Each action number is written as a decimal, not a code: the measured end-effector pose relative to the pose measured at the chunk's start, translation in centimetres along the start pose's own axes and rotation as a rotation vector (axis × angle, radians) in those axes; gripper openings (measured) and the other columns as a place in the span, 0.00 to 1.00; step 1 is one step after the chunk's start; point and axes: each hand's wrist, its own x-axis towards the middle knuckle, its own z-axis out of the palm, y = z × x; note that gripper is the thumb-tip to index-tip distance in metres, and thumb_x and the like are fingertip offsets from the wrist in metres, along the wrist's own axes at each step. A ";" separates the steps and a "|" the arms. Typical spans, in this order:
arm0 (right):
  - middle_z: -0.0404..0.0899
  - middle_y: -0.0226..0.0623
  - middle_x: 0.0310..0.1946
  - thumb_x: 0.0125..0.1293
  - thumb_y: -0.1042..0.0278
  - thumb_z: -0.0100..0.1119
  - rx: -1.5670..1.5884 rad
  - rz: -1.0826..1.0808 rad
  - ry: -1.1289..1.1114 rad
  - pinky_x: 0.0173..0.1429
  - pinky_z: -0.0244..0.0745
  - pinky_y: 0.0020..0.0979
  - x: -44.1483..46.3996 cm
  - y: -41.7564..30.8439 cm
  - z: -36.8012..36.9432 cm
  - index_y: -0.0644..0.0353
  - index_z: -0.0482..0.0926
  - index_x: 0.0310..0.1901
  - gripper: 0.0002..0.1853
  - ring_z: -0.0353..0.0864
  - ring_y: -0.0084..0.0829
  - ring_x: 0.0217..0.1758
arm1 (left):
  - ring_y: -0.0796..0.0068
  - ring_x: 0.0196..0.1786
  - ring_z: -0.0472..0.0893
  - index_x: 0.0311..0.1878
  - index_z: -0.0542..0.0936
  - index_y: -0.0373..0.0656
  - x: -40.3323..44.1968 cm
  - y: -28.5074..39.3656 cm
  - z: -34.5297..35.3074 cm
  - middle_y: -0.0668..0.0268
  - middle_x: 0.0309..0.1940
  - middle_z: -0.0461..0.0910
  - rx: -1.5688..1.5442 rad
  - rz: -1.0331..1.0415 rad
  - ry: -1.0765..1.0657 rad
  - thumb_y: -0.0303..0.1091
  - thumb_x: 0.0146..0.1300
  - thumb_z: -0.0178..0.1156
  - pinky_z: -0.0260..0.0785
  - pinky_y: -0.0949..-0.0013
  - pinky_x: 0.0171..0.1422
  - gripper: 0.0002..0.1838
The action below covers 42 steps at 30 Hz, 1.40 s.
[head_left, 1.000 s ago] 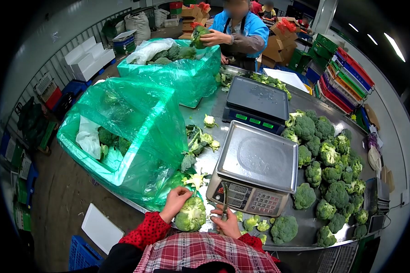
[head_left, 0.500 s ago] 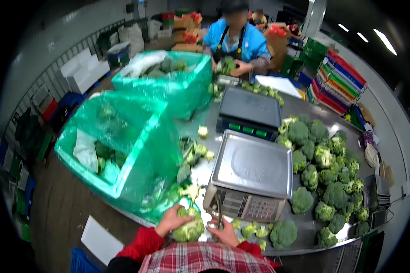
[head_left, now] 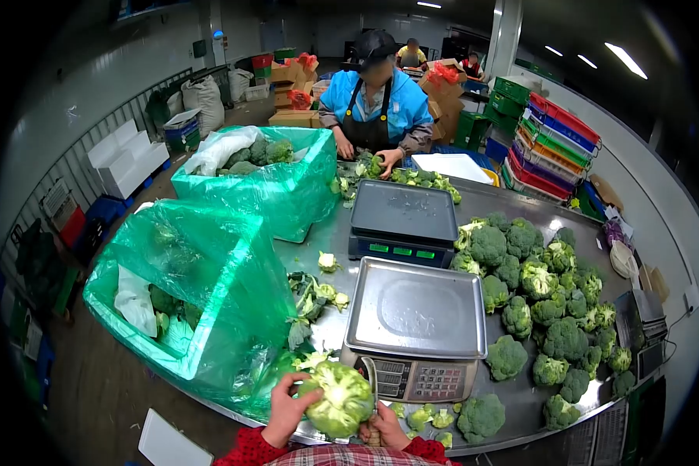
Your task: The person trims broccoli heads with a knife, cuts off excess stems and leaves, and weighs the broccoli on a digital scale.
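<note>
At the near table edge my left hand (head_left: 286,405) grips a broccoli head (head_left: 339,400) from its left side. The pale cut stem and branches of the head face up toward me. My right hand (head_left: 386,429) is closed around the handle of a knife (head_left: 373,380), whose curved blade points up along the right side of the head. Whether the blade touches the head I cannot tell. Just beyond stands a silver scale (head_left: 415,307) with a keypad and a bare metal pan. Small trimmed broccoli pieces (head_left: 421,418) lie right of my right hand.
Two crates lined with green plastic, a near one (head_left: 198,334) and a far one (head_left: 256,186), hold broccoli at left. A dark scale (head_left: 404,213) stands mid-table. Piled broccoli heads (head_left: 551,299) cover the right side. Across the table, a person in blue (head_left: 373,116) handles broccoli.
The broccoli head has been lifted and turned so its stem side shows. The knife has come upright beside it. My view has shifted; the co-worker's hands are lower, at the table.
</note>
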 end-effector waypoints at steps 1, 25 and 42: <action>0.74 0.35 0.32 0.71 0.65 0.58 0.103 -0.008 0.066 0.28 0.74 0.30 0.1 -0.6 0.2 0.63 0.66 0.61 0.21 0.74 0.25 0.24 | 0.77 0.44 0.80 0.48 0.78 0.36 0.4 -1.1 0.6 0.64 0.42 0.81 0.074 0.151 -0.025 0.26 0.51 0.74 0.74 0.72 0.48 0.21; 0.75 0.48 0.59 0.54 0.62 0.62 0.155 -0.062 0.282 0.66 0.74 0.39 -0.7 -4.2 -3.6 0.73 0.64 0.66 0.39 0.79 0.40 0.61 | 0.52 0.77 0.56 0.62 0.77 0.50 5.3 -8.3 -4.5 0.62 0.75 0.59 1.616 0.724 -0.499 0.50 0.52 0.68 0.44 0.27 0.72 0.33; 0.74 0.47 0.61 0.54 0.58 0.65 0.009 -0.026 0.180 0.68 0.73 0.39 1.1 -5.4 -3.6 0.71 0.61 0.69 0.43 0.77 0.37 0.63 | 0.40 0.66 0.68 0.41 0.81 0.41 8.7 -5.3 -7.3 0.50 0.65 0.70 1.325 0.723 -0.393 0.40 0.46 0.68 0.67 0.50 0.67 0.19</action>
